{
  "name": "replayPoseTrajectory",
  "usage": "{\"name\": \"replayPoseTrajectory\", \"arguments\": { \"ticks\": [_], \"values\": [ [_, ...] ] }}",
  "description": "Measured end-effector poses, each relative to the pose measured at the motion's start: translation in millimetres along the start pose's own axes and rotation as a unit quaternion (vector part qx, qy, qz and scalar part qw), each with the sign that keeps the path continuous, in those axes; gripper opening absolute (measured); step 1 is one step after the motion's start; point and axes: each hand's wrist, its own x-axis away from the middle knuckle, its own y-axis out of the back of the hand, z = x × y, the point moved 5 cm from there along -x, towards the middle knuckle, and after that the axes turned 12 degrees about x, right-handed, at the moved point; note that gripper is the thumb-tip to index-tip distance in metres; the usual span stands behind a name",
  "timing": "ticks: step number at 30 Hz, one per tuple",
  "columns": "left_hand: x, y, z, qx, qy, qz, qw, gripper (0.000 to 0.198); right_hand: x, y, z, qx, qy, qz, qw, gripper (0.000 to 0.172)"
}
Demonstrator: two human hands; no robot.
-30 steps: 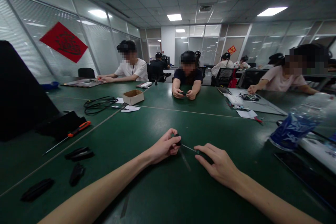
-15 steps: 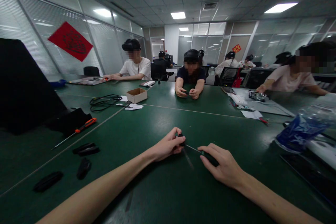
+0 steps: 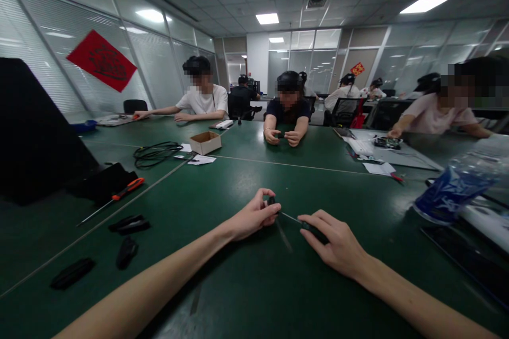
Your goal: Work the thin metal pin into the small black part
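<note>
My left hand (image 3: 254,216) pinches a small black part (image 3: 271,201) between thumb and fingertips, above the green table (image 3: 222,286). My right hand (image 3: 334,243) grips the dark handle of a small screwdriver (image 3: 314,232). Its thin metal shaft runs left towards the black part, and its tip ends close to my left fingers. The fingers hide most of the handle and part of the small black piece, so its shape is hard to tell. Both hands are just above the tabletop.
On the left lie an orange-handled screwdriver (image 3: 128,189), several black pouches (image 3: 127,225) and a black case (image 3: 35,132). A plastic bottle (image 3: 457,183) stands at right. Farther off are a cable coil (image 3: 155,154), a cardboard box (image 3: 205,142) and co-workers seated around the table.
The whole view has tilted slightly, shifting the scene upward and sideways. My hands stay in nearly the same grip, with the shaft still between them.
</note>
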Motion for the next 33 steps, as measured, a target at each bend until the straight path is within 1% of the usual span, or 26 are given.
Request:
{"name": "replayPoseTrajectory", "arguments": {
  "ticks": [5,8,11,18,28,33],
  "values": [
    [-2.6,-0.9,3.0,-0.017,-0.011,0.007,1.0,0.032,-0.3,0.8,0.3,-0.004,0.003,-0.004,1.0,0.03],
    [-4.7,-0.6,3.5,0.008,-0.017,0.004,1.0,0.029,-1.2,0.5,4.9,-0.007,0.025,0.017,1.0,0.031],
    [-5.9,-0.2,4.2,0.03,-0.006,0.007,1.0,0.028,-1.6,-0.1,7.5,-0.008,0.04,0.031,0.999,0.031],
    [-4.4,-2.2,4.1,0.016,0.009,0.024,1.0,0.028,-1.1,-2.1,0.1,0.003,-0.005,0.018,1.0,0.03],
    [-2.7,-5.5,-1.2,-0.011,-0.014,0.032,0.999,0.031,-1.3,-3.0,0.2,0.021,-0.01,0.029,0.999,0.031],
    [-3.7,-5.6,-2.8,-0.012,-0.015,0.03,0.999,0.033,-1.3,-3.0,-3.4,0.029,-0.037,0.021,0.999,0.029]
  ]
}}
